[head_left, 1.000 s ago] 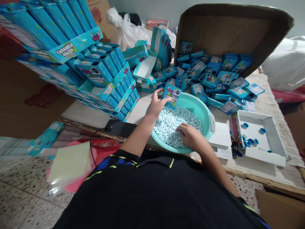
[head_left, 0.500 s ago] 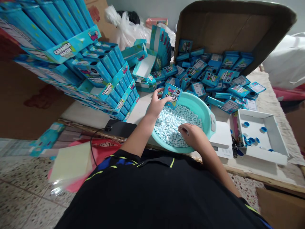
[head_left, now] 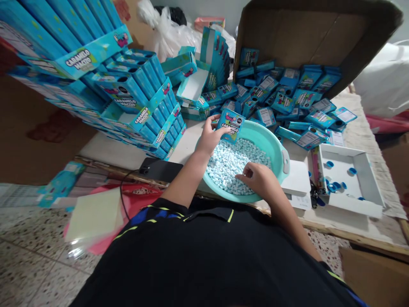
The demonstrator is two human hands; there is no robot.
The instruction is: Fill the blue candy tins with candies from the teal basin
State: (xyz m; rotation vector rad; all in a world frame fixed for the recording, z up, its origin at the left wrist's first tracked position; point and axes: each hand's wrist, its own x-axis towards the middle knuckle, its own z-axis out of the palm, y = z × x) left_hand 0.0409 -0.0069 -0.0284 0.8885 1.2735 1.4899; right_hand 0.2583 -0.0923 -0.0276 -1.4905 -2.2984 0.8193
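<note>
My left hand (head_left: 210, 138) is closed around a small blue candy box (head_left: 230, 126) printed "CARAMELO MACIZO", held up above the far left rim of a turquoise basin (head_left: 276, 147). Pale blue and white candies (head_left: 228, 166) lie loose in the basin. Low over the candies at the near right side, my right hand (head_left: 257, 179) has its fingers curled, with the fingertips at the candy surface. What those fingers hold, if anything, is hidden.
Display trays (head_left: 137, 117) of upright boxes are stacked at the left. A large carton (head_left: 287, 34) spills blue boxes behind the basin. Right of it are a white scale (head_left: 297, 179) and a white tray (head_left: 348, 170) with blue caps. A black phone (head_left: 161, 169) lies near the front edge.
My right hand has shifted slightly, and its thumb and fingers show a wider gap. My left hand keeps the box in nearly the same place. The view has tilted a little.
</note>
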